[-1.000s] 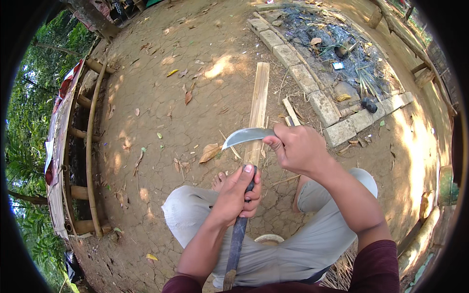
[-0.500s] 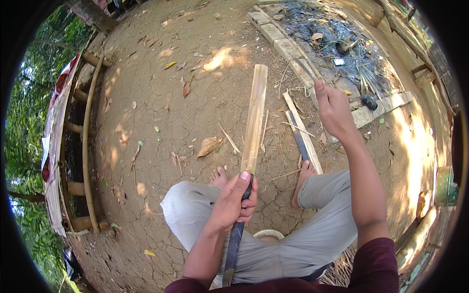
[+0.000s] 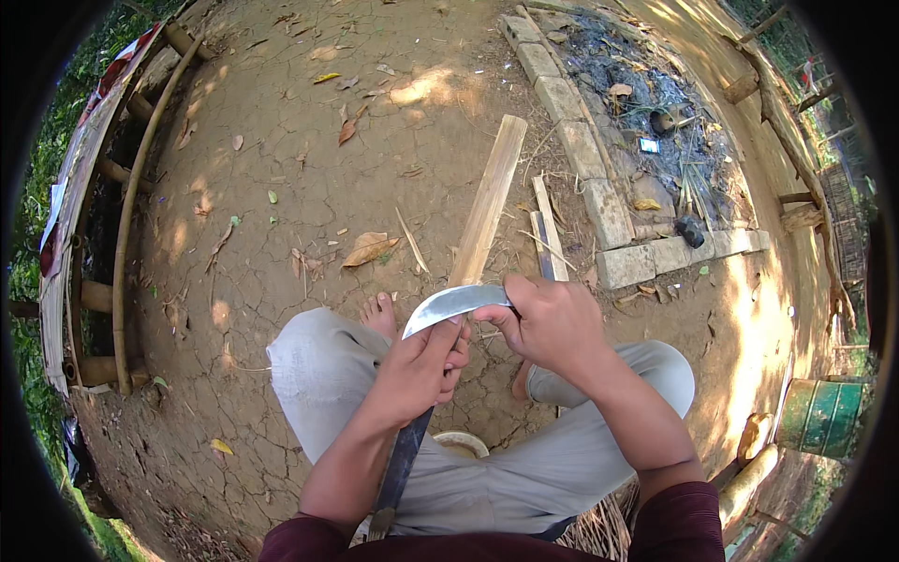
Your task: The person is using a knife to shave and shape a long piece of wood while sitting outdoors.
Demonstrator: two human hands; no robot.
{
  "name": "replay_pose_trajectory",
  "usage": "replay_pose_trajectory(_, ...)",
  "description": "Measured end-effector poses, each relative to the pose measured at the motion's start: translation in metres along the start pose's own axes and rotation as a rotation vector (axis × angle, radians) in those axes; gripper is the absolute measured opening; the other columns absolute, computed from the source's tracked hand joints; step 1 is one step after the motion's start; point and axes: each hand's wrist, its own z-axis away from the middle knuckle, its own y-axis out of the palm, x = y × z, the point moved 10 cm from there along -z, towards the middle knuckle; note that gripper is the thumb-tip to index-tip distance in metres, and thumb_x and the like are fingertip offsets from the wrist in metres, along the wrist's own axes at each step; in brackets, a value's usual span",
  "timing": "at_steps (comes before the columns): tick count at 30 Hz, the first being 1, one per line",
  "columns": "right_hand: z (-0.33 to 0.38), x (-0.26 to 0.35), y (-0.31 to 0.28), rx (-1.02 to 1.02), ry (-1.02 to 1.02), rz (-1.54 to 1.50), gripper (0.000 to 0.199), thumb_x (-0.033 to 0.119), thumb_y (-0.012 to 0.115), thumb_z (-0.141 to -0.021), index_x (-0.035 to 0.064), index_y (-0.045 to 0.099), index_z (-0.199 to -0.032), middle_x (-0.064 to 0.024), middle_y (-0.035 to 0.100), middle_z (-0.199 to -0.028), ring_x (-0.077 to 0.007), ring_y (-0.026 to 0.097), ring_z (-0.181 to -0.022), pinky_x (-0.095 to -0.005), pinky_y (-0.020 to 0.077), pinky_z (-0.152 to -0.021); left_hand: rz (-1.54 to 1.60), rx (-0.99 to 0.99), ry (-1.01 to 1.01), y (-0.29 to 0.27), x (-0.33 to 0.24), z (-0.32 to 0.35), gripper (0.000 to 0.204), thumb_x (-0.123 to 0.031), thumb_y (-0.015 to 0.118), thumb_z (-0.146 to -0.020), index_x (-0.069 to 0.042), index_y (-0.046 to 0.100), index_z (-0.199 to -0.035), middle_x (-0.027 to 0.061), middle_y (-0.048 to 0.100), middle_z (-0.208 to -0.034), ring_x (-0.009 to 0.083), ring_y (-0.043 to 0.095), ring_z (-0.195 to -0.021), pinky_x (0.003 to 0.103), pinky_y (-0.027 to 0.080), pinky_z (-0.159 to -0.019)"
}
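In front of my lap my left hand [image 3: 412,375] is closed around a long flat wooden strip [image 3: 489,211]. Its upper part is pale and bare; below my fist a dark length [image 3: 405,459] runs down past my thigh. My right hand [image 3: 559,325] grips a curved knife [image 3: 456,301], whose handle is hidden in the fist. The shiny blade lies crosswise over the strip, right by my left thumb, its tip pointing left. Whether the edge bites into the wood, I cannot tell.
Two more strips [image 3: 550,229] lie beyond my right knee. A stone-edged ash pit [image 3: 609,215] is at the far right. A round bowl [image 3: 465,438] sits between my legs. Left stands a bamboo bench [image 3: 140,225]; right, a green drum [image 3: 820,418]. Dry leaves [image 3: 370,248] dot the cracked earth.
My right hand has come down and left from its raised place, bringing the curved blade over the strip. The strip's top leans more to the right, and the view has shifted.
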Motion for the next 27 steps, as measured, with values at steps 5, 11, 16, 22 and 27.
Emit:
replay_pose_trajectory(5, -0.007, -0.012, 0.003, -0.022, 0.046, 0.071, 0.057, 0.061, 0.058, -0.088, 0.0068, 0.057, -0.073, -0.0134, 0.061, -0.056, -0.0332, 0.062, -0.048, -0.0437, 0.0466, -0.041, 0.002, 0.037, 0.029, 0.001, -0.006, -0.005, 0.032, -0.037, 0.042, -0.106, -0.008, 0.049, -0.096, -0.0028, 0.039, -0.066, 0.0038, 0.028, -0.043, 0.022, 0.023, -0.038)
replay_pose_trajectory(11, -0.038, -0.140, -0.035, -0.073, 0.556, -0.003, 0.068, 0.058, 0.040, -0.100, 0.0002, 0.062, -0.072, -0.0202, 0.057, -0.056, -0.0428, 0.063, -0.059, -0.0494, 0.0491, -0.055, 0.017, 0.077, -0.018, 0.006, 0.010, -0.001, 0.031, -0.037, 0.042, -0.106, -0.008, 0.048, -0.098, -0.0028, 0.038, -0.065, 0.0035, 0.027, -0.042, 0.021, 0.023, -0.036)
replay_pose_trajectory(16, -0.016, -0.051, -0.015, 0.063, 0.255, -0.149, 0.063, 0.057, 0.046, -0.098, 0.0033, 0.061, -0.070, -0.0190, 0.059, -0.057, -0.0400, 0.062, -0.055, -0.0487, 0.0490, -0.053, 0.043, 0.089, 0.041, 0.001, 0.001, -0.004, 0.031, -0.037, 0.041, -0.107, -0.008, 0.048, -0.099, -0.0026, 0.037, -0.066, 0.0033, 0.026, -0.044, 0.021, 0.024, -0.038)
replay_pose_trajectory(22, -0.022, -0.049, 0.003, 0.115, 0.269, -0.032, 0.060, 0.061, 0.049, -0.094, 0.0058, 0.061, -0.074, -0.0192, 0.060, -0.057, -0.0415, 0.064, -0.058, -0.0499, 0.0490, -0.051, 0.039, 0.130, -0.001, 0.006, 0.005, 0.004, 0.030, -0.037, 0.041, -0.107, -0.009, 0.047, -0.100, -0.0027, 0.035, -0.066, 0.0032, 0.026, -0.044, 0.022, 0.024, -0.038)
replay_pose_trajectory(27, -0.032, -0.085, 0.013, 0.097, 0.297, 0.050, 0.062, 0.061, 0.046, -0.095, 0.0053, 0.063, -0.075, -0.0184, 0.060, -0.058, -0.0425, 0.063, -0.059, -0.0500, 0.0484, -0.052, -0.033, 0.090, -0.019, 0.001, 0.015, 0.001, 0.029, -0.037, 0.040, -0.107, -0.010, 0.046, -0.098, -0.0028, 0.035, -0.066, 0.0035, 0.026, -0.043, 0.022, 0.024, -0.038)
